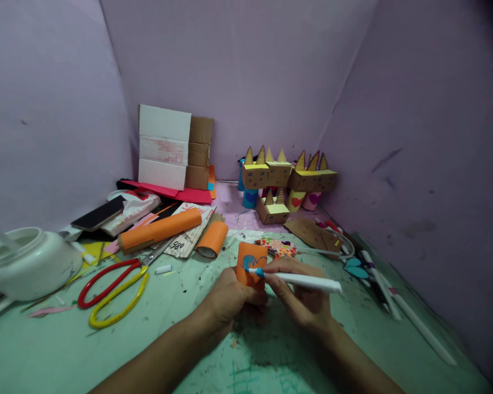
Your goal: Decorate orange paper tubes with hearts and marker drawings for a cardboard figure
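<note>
My left hand (230, 298) is closed around the lower part of an orange paper tube (246, 249), holding it upright just above the table. On the tube's face is a blue heart drawing, its left half coloured in and its right half only outlined. Pinched in my right hand (302, 298) is a white marker (308, 281) with a blue tip, which meets the heart. Behind the tube lies a patterned, multicoloured piece (281, 248). A small white marker cap (163, 269) rests on the table to the left.
Red-and-yellow scissors (115, 295), a white pot (36, 268), a long orange roll (160, 230) and a shorter orange tube (212, 239) lie left. Cardboard figures with horns (277, 174) stand at the back. Several markers (380, 284) lie right. Folded cardboard (164, 148) leans on the wall.
</note>
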`<state>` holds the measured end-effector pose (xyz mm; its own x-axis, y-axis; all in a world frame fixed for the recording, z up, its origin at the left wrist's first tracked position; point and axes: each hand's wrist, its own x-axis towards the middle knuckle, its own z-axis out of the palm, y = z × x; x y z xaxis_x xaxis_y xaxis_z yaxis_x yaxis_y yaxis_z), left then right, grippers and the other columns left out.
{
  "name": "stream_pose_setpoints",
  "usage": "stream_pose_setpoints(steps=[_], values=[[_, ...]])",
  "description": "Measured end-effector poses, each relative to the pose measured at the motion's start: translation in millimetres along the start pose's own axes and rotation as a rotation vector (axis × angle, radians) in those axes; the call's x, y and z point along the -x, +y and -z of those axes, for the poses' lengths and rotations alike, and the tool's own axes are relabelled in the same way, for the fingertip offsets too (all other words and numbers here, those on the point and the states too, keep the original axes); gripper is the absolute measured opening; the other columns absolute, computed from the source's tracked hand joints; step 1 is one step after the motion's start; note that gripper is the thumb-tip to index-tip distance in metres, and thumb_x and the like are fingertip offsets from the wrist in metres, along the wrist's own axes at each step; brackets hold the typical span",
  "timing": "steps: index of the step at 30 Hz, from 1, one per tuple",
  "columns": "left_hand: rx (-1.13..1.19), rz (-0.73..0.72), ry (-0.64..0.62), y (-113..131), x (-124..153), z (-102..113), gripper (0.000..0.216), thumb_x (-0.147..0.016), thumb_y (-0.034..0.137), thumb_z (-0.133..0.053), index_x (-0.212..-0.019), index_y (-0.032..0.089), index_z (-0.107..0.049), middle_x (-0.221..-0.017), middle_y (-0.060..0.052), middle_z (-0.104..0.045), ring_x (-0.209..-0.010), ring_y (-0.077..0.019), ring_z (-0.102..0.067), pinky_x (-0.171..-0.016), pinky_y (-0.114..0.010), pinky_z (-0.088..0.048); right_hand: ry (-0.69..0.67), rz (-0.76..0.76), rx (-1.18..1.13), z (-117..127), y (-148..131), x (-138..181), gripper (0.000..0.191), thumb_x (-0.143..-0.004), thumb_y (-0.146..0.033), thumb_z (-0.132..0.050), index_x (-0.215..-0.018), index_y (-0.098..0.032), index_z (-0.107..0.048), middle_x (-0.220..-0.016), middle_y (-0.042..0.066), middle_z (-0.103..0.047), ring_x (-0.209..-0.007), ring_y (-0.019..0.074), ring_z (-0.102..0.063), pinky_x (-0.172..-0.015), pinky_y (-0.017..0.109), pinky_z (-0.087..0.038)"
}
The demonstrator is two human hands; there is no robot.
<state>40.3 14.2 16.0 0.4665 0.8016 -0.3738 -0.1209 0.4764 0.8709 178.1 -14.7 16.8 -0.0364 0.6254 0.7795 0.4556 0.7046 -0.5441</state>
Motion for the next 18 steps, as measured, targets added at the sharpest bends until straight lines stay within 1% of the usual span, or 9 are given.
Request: stream_pose_setpoints(steps=[5,12,15,18], values=[[0.000,0.002,-0.006,0.3,0.4,-0.1,0.013,-0.041,0.010,-0.061,-0.055,0.013,-0.062,-0.040,0.001,-0.055,-0.035,-0.0112,-0.048,-0.035,-0.023,-0.043,-0.002,-0.005,0.009,0.0,-0.3,-1.6,0.011,-0.080,-0.015,-0.062,-0.081,-0.020,-0.071,-0.069,0.004,-0.074,-0.058,0.0190,-0.069,-0.054,0.029,-0.055],[-0.007,0.008,-0.003,1.1,1.3,-0.1,0.012,-0.040,0.010,-0.060,-0.052,0.013,-0.062,-0.039,0.001,-0.055,-0.035,-0.0116,-0.049,-0.035,-0.022,-0.043,-0.026,0.056,0.056,-0.2,-0.6,-3.3,0.013,-0.080,-0.015,-0.060,-0.084,-0.021,-0.071,-0.072,0.005,-0.076,-0.061,0.0200,-0.070,-0.057,0.030,-0.056],[-0.006,0.009,0.003,0.4,0.5,0.1,0.013,-0.040,0.010,-0.061,-0.053,0.013,-0.062,-0.040,0.002,-0.055,-0.036,-0.0117,-0.049,-0.035,-0.023,-0.043,-0.029,0.048,0.033,0.2,-0.2,-2.4,0.013,-0.079,-0.012,-0.061,-0.084,-0.021,-0.070,-0.072,0.005,-0.075,-0.062,0.0192,-0.070,-0.058,0.029,-0.055],[-0.006,0.011,-0.005,0.4,-0.1,0.8,0.016,-0.041,0.012,-0.064,-0.057,0.012,-0.063,-0.041,0.002,-0.055,-0.037,-0.0119,-0.049,-0.036,-0.023,-0.044,-0.017,0.017,-0.004,0.9,-0.2,-2.1,0.013,-0.078,-0.011,-0.061,-0.082,-0.020,-0.070,-0.069,0.004,-0.073,-0.058,0.0179,-0.068,-0.054,0.028,-0.053]])
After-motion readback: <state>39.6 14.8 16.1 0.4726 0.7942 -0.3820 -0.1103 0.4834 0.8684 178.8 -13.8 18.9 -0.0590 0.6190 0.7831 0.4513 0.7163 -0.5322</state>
